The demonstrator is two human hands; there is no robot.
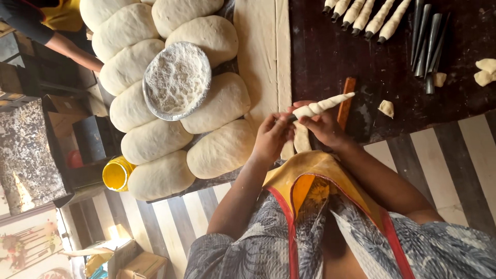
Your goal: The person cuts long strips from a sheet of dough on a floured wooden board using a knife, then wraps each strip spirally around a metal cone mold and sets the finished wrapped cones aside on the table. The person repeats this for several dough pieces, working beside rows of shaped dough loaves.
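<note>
Both hands hold a slim cone mould wrapped in a spiral of dough (325, 105), its tip pointing to the upper right. My left hand (271, 135) pinches the cone's wide end, where dark metal shows. My right hand (324, 125) grips the wrapped middle from below. A loose tail of the dough strip (301, 140) hangs between the two hands. The cone is held just above the edge of the dark work table (330, 57).
Several big dough loaves (222, 150) lie on a board at left, with a foil dish of flour (176, 80) on top. Wrapped cones (369, 14), bare metal cones (426, 41), dough scraps (485, 71), a wooden stick (346, 101), a yellow jar (117, 174). Another person's arm (72, 49) is at top left.
</note>
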